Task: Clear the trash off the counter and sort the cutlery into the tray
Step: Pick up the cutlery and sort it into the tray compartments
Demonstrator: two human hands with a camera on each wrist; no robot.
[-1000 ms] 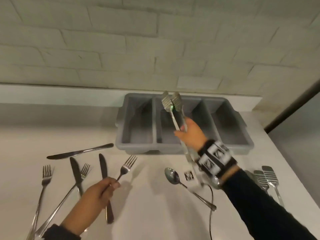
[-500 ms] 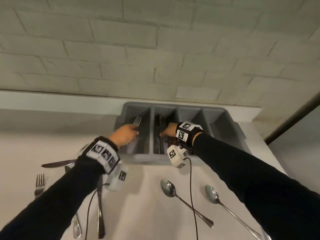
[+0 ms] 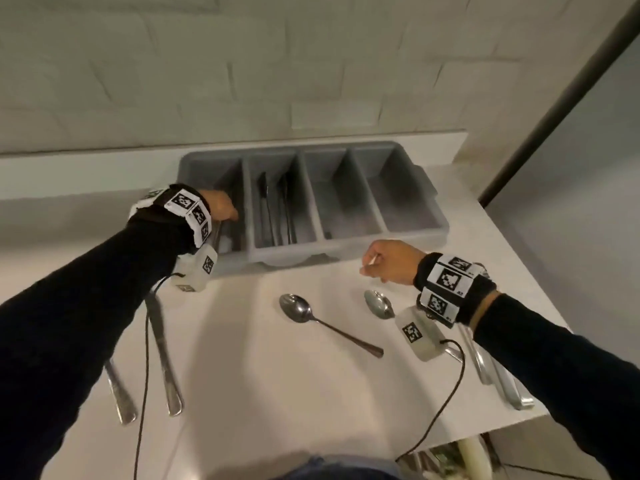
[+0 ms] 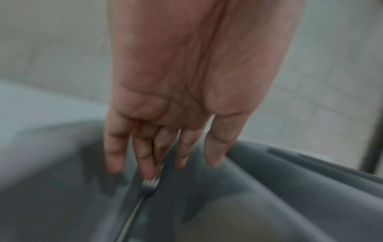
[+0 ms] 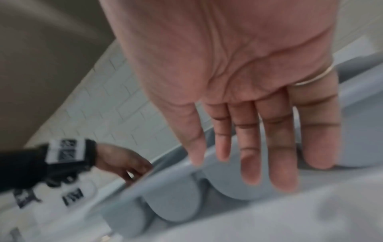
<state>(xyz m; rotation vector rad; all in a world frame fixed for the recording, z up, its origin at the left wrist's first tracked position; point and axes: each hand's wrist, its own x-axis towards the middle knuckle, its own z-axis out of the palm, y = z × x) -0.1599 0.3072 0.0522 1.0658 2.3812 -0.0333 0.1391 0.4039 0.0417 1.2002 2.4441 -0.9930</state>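
Note:
A grey four-compartment cutlery tray stands against the back wall. My left hand reaches into its leftmost compartment, fingers straight and relaxed. A fork lies in that compartment just under the fingertips. Metal tongs lie in the second compartment. My right hand hovers over the counter in front of the tray, and the right wrist view shows its fingers straight and holding nothing. Two spoons lie on the counter near it.
Two knives lie under my left forearm. Handles of more utensils lie under my right forearm near the counter's right edge. The tray's two right compartments look empty. Sensor cables hang from both wrists.
My right hand left the tongs in the second compartment and drew back over the counter. My left hand lowered the fork into the leftmost compartment and opened.

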